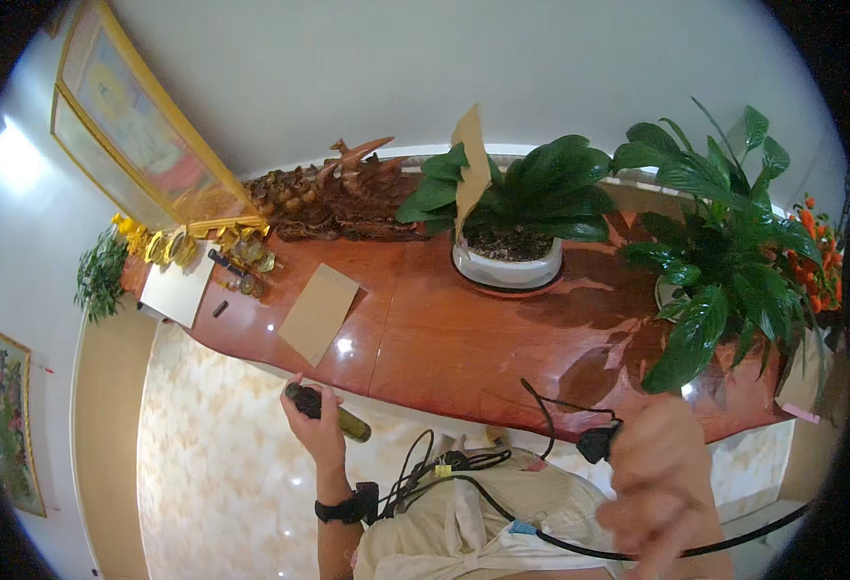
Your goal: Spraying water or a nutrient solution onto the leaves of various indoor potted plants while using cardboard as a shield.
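Observation:
In the head view, my left hand [317, 420] is closed around a dark green cylindrical bottle or tube [353, 428] with a black top, held off the front edge of the red-brown wooden table [439, 333]. My right hand [649, 500] is blurred at the lower right, near my lap; whether it grips anything is unclear. Beside its wrist is a black device [599, 441] with a cable. A brown card or envelope [320, 313] lies on the table, up from my left hand. Black cables [468, 460] cross my light-coloured clothing.
A white-potted plant [508, 272] with an upright brown card [472, 170] stands mid-table. Another leafy plant [722, 290] is at right. At left are a white board or paper [178, 286], a small black object [220, 309], gold ornaments [180, 246] and a framed picture [142, 130]. A wood carving [352, 192] stands behind.

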Available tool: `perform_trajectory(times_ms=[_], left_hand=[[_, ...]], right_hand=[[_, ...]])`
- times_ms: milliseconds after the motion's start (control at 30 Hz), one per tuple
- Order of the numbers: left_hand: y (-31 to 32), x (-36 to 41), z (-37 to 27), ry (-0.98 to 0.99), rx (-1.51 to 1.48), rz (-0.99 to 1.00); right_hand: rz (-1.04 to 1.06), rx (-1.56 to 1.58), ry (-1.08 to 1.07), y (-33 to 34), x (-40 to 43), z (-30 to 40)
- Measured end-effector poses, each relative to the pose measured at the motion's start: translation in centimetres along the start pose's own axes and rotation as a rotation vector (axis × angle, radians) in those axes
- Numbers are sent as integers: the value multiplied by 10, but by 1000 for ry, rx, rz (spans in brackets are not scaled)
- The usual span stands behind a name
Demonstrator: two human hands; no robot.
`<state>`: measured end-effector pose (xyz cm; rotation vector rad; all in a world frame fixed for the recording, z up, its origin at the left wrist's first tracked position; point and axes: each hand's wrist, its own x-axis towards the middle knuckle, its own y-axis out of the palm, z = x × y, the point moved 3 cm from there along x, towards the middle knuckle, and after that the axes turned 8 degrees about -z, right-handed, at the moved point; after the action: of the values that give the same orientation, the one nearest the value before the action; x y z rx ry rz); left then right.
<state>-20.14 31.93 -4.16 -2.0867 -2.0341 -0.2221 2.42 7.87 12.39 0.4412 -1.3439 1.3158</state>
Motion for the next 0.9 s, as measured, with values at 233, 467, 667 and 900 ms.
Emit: perform_trajectory(times_ms=[233,467,667,900], left_hand=[[0,3,-7,26,118,107],[56,-17,-12,197,211,597],[78,-25,-9,261,183,709],[68,-14,-28,153,279,575]], right_hand=[[3,-234,746,48,-42,-102],[52,-95,786,114,-58,-150],[-49,57,782,137,-69,-167],[-936,645,1003,117,-125,-190]])
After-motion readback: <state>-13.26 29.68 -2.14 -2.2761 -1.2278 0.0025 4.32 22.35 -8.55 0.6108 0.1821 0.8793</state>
